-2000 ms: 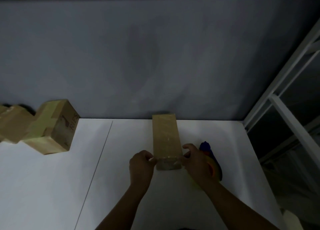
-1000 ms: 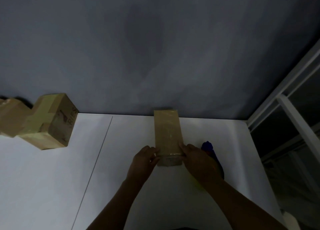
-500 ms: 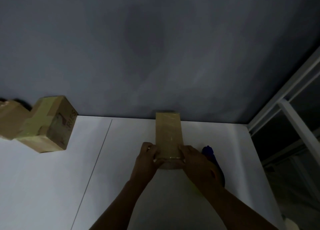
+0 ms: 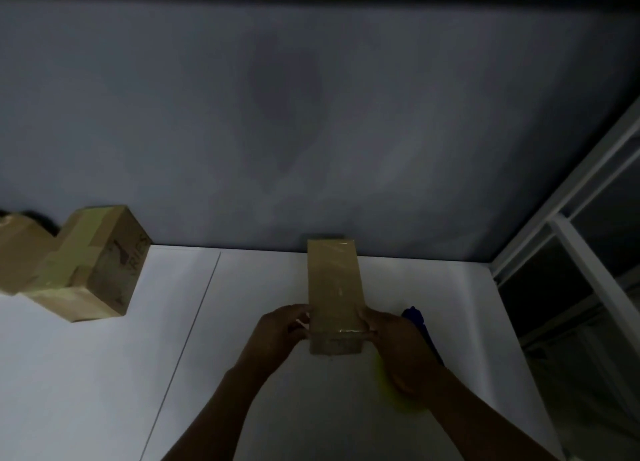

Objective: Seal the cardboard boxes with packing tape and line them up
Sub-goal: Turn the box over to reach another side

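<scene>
A long narrow cardboard box point(image 4: 333, 284) lies on the white table point(image 4: 104, 374), its far end close to the grey wall and shiny tape along its top. My left hand point(image 4: 280, 336) grips the box's near left side. My right hand point(image 4: 394, 342) grips the near right side, thumb on the top edge. A blue and yellow tape dispenser point(image 4: 417, 325) lies just right of the box, mostly hidden behind my right hand.
Two taped cardboard boxes stand at the far left: a bigger one point(image 4: 93, 266) with printed letters and another point(image 4: 17, 249) cut off by the frame edge. A seam point(image 4: 194, 322) runs down the table. A white metal frame point(image 4: 571, 252) borders the right edge.
Both hands slid from the box's near end face up onto its sides and top edge. The box stayed in place; the view shifted slightly.
</scene>
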{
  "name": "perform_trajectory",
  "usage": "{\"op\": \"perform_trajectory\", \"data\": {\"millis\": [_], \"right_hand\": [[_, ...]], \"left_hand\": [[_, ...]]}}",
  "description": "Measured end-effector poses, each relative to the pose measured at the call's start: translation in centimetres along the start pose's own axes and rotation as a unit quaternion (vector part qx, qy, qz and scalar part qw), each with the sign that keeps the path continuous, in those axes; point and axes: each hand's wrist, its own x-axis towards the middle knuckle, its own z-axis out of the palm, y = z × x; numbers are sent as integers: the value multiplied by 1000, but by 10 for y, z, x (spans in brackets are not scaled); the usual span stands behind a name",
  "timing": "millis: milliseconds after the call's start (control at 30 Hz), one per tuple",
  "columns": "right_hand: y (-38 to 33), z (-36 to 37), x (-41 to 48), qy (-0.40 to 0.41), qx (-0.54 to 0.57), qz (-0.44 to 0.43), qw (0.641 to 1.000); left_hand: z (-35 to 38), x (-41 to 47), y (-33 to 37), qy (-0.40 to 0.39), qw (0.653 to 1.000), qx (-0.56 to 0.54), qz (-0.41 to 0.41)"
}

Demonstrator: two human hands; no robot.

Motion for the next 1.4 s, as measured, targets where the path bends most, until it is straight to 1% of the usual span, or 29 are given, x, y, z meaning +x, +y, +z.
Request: {"op": "perform_trajectory", "data": {"millis": [33,67,100,167,200,233,267,300,367,400,433,467,500,533,600,667,733,767,833,900,967,1000,1033,1067,1133,1200,1333,1367,1400], "right_hand": [[2,2,6,3,-3,4,1000],[0,-1,3,8,-46,-14,999],[0,-1,5,26,-24,-6,999],[-2,-3,5,27,24,6,999],[-7,-7,0,6,18,-2,1000],[-6,-9,2,-5,54,-3,999],[-5,-12,3,-18,49,-17,998],[-3,-13,3,-35,59,-23,997],[-1,-16,-4,-110,40,-13,993],[0,-16,-4,-107,-39,-26,993],[-1,-15,-5,-114,-70,-31,991],[-4,-14,-8,-115,-49,-21,992],[-6,-12,-7,-96,-18,-16,995],[-12,-11,-8,-94,10,3,996],[-21,-13,-6,-118,9,12,993],[-17,-14,-2,-134,-4,-9,991],[-9,-14,-1,-102,4,-29,994],[-8,-16,-1,-73,14,-33,997],[-4,-19,3,-44,23,-64,997],[3,-17,13,4,-2,-76,997],[9,-14,24,65,-33,-25,997],[10,-12,27,76,-24,-6,997],[8,-10,25,65,-3,10,998],[6,-6,25,45,30,28,998],[-6,2,18,-10,96,69,993],[-16,11,15,-38,158,103,981],[-23,22,10,-131,255,173,942],[-22,23,9,-127,280,183,934],[-20,26,10,-104,290,188,933]], "left_hand": [[-2,3,-3,-14,999,39,29],[-4,8,-6,-30,995,81,58],[-7,12,-9,-46,989,115,80],[-11,20,-13,-68,976,170,115],[-10,23,-15,-49,971,189,139],[-9,23,-16,-28,969,194,151],[-7,23,-17,-6,969,191,158],[-3,22,-18,21,971,183,152],[4,19,-13,72,982,140,101],[6,18,-9,108,986,112,64],[7,19,-4,122,989,77,21],[8,20,2,105,994,34,-17],[9,20,7,71,996,1,-49],[12,21,9,38,998,-9,-56],[19,22,7,-7,999,45,-28],[27,19,-4,-5,990,143,11],[27,16,-7,16,972,233,39],[24,16,-4,22,968,244,45],[14,13,6,59,974,211,54],[4,12,12,153,966,197,64],[-6,15,12,206,965,163,6],[-9,18,9,205,963,168,-43],[-10,23,5,195,958,181,-104],[-12,26,0,159,956,177,-173],[-16,32,-3,104,952,119,-262],[-16,32,-5,100,951,66,-284],[-13,19,-1,157,940,17,-302],[-13,15,0,164,936,2,-312],[-13,9,1,173,931,-20,-320]]}}
